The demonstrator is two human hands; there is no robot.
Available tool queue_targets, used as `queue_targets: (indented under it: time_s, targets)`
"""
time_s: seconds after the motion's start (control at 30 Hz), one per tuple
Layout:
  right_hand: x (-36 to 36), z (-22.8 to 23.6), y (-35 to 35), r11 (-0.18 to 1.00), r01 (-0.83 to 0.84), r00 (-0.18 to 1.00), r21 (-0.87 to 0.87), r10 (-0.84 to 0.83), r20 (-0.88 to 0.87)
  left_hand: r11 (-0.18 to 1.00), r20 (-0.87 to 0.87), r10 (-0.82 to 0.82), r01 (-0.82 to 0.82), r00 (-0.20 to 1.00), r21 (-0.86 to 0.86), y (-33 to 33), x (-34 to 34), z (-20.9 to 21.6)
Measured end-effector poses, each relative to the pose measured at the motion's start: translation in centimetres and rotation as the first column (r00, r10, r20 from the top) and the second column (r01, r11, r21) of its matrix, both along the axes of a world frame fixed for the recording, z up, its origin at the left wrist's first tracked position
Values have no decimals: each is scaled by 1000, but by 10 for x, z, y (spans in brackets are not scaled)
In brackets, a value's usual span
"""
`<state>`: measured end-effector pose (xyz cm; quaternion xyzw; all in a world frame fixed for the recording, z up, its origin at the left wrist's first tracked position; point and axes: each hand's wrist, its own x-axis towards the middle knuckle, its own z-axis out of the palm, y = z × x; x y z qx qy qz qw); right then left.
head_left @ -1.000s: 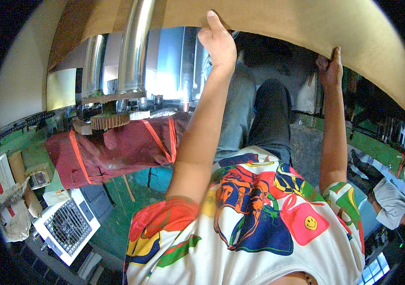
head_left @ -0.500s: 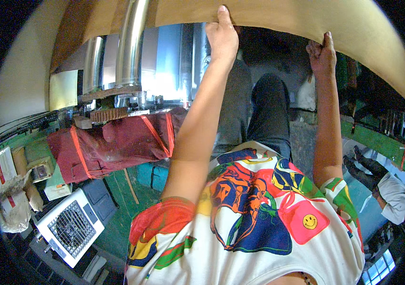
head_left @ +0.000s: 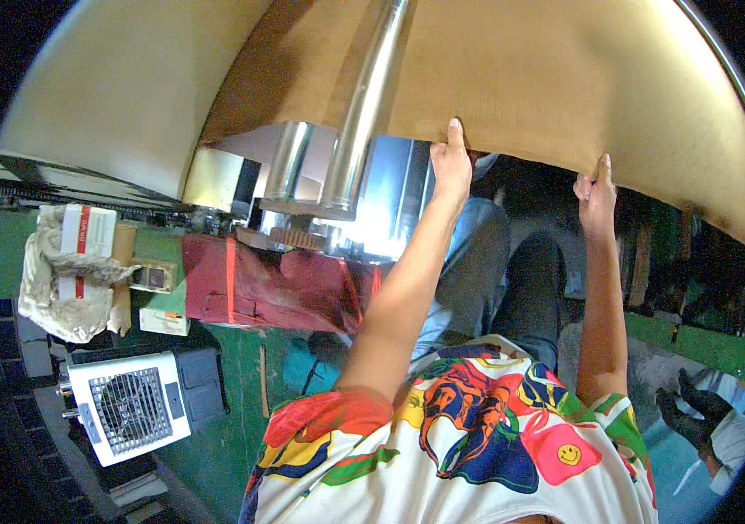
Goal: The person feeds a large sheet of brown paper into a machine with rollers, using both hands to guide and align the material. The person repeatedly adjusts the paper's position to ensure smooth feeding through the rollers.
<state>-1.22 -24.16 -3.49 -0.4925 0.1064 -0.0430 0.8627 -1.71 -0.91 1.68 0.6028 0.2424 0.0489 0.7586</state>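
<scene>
A wide tan sheet (head_left: 521, 79), perhaps leather or cloth, spans the top of the view, its near edge hanging in a curve. My left hand (head_left: 453, 170) pinches that edge near the middle, thumb on the upper face and fingers hidden behind. Further right, my right hand (head_left: 597, 196) grips the same edge with its thumb pointing up and its other fingers curled. Both arms are stretched out. Left of my left hand, a shiny metal roller (head_left: 368, 105) crosses in front of the sheet, beside a shorter metal cylinder (head_left: 289, 162).
A toothed gear (head_left: 296, 237) sits below the rollers. A maroon cloth bundle (head_left: 285, 284) with orange straps lies at left, near a white heater-like appliance with a grille (head_left: 128, 406) and boxes (head_left: 89, 236). Another person's legs (head_left: 691, 410) show at far right.
The sheet, rollers and both hands now appear lower in the picture, and the surroundings have shifted with the view. Both hands still hold the sheet's edge.
</scene>
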Motion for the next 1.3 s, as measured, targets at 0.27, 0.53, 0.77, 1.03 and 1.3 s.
queue_targets:
  time_s: [0.27,0.53,0.77,1.03,1.3]
  targets:
    - [2,12,13,997,38,999,-66,-39,-16,955,218,174,-218,960,199,16,27,-45]
    - [13,13,30,989,149,975,11,-145,-169,979,200,152,-119,968,-167,26,16,-21]
    - [8,15,40,996,74,992,53,-68,-103,977,169,185,-162,968,-141,32,20,-27]
    - [15,7,61,997,71,991,37,-66,-119,968,192,234,-247,953,46,45,13,-19]
    - [16,-6,75,997,-71,996,44,73,-55,902,177,-167,78,970,424,56,-127,-69]
